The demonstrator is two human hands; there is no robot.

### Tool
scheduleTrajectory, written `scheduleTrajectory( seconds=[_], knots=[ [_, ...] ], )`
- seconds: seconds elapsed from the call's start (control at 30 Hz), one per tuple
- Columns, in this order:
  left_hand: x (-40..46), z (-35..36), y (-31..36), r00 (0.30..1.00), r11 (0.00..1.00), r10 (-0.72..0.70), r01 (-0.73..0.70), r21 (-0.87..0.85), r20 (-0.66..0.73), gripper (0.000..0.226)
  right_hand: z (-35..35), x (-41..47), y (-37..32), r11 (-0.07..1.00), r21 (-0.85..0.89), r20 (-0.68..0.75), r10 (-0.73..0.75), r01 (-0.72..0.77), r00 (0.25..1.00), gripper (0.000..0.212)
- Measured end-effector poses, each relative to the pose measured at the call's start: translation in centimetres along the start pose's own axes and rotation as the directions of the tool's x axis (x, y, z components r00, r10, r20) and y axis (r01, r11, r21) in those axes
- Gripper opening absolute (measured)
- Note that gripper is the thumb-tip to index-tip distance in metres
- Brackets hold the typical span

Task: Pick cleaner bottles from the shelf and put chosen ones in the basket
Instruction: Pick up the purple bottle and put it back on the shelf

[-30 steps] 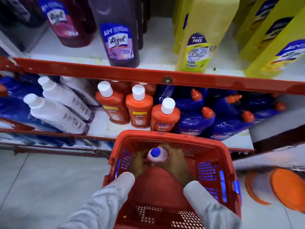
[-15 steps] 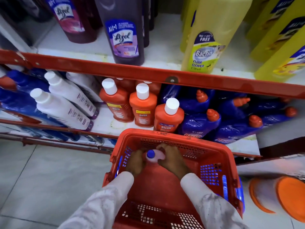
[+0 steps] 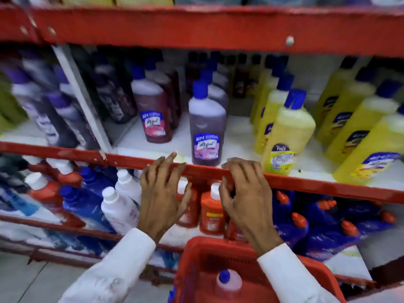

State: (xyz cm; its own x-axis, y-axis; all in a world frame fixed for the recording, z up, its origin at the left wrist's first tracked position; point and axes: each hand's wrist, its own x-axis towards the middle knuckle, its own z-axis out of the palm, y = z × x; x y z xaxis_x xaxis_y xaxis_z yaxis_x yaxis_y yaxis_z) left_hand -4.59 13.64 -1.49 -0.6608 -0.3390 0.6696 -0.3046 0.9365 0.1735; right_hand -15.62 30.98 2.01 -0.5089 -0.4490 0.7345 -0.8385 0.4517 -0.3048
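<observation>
From the head camera I see my left hand (image 3: 160, 197) raised with its fingers (image 3: 169, 159) spread wide and empty, the tips at the red shelf edge (image 3: 306, 182). My right hand (image 3: 246, 197) is beside it, fingers loosely curled, gripping nothing. The purple Lizol bottle (image 3: 206, 127) stands upright on the shelf just beyond both hands. A blue-capped bottle (image 3: 227, 283) lies in the red basket (image 3: 196, 259) below.

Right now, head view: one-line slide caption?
Both empty hands, left and right, reach toward purple cleaner bottle on shelf; one bottle already in red basket.
</observation>
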Motion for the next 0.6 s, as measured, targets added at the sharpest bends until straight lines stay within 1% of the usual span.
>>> scheduleTrajectory(
  seconds=[0.03,0.1,0.2,0.27,0.33,0.4,0.47,0.53,0.6],
  knots=[
    [0.6,0.2,-0.5,1.000,1.000,-0.012,0.011,0.022,0.006,0.051,0.3,1.1,-0.6,1.000,0.001,-0.030,0.013,-0.013,0.999,0.037],
    [1.8,0.6,-1.6,0.999,0.998,-0.036,0.034,0.052,0.037,0.056,1.2,3.5,-2.3,0.995,0.028,-0.090,0.099,-0.097,0.991,0.051],
    [2.9,1.7,-2.8,0.990,0.996,-0.074,0.067,0.061,0.122,0.058,3.2,6.4,-4.5,0.940,0.180,-0.161,0.318,-0.289,0.934,0.078],
    [3.1,2.4,-3.4,0.979,0.997,-0.070,0.062,0.049,0.193,0.054,4.9,8.0,-5.6,0.871,0.284,-0.137,0.450,-0.401,0.882,0.095],
    [2.9,3.1,-3.8,0.968,0.998,-0.051,0.044,0.033,0.247,0.050,6.6,9.3,-6.3,0.805,0.333,-0.069,0.541,-0.492,0.838,0.110],
    [2.8,3.4,-3.9,0.964,0.999,-0.039,0.034,0.021,0.263,0.047,7.8,10.4,-6.4,0.754,0.384,-0.062,0.597,-0.533,0.800,0.112],
    [2.7,3.4,-4.1,0.964,0.999,-0.034,0.033,0.008,0.262,0.043,8.4,11.4,-5.8,0.708,0.470,-0.083,0.630,-0.527,0.772,0.104],
    [2.7,3.3,-4.1,0.965,0.999,-0.028,0.033,-0.013,0.261,0.042,8.4,11.8,-5.0,0.668,0.549,-0.067,0.635,-0.503,0.770,0.098],
    [2.8,3.2,-4.2,0.966,0.999,-0.019,0.032,-0.044,0.258,0.040,7.8,11.5,-4.6,0.605,0.638,-0.048,0.649,-0.476,0.759,0.095]
  ],
)
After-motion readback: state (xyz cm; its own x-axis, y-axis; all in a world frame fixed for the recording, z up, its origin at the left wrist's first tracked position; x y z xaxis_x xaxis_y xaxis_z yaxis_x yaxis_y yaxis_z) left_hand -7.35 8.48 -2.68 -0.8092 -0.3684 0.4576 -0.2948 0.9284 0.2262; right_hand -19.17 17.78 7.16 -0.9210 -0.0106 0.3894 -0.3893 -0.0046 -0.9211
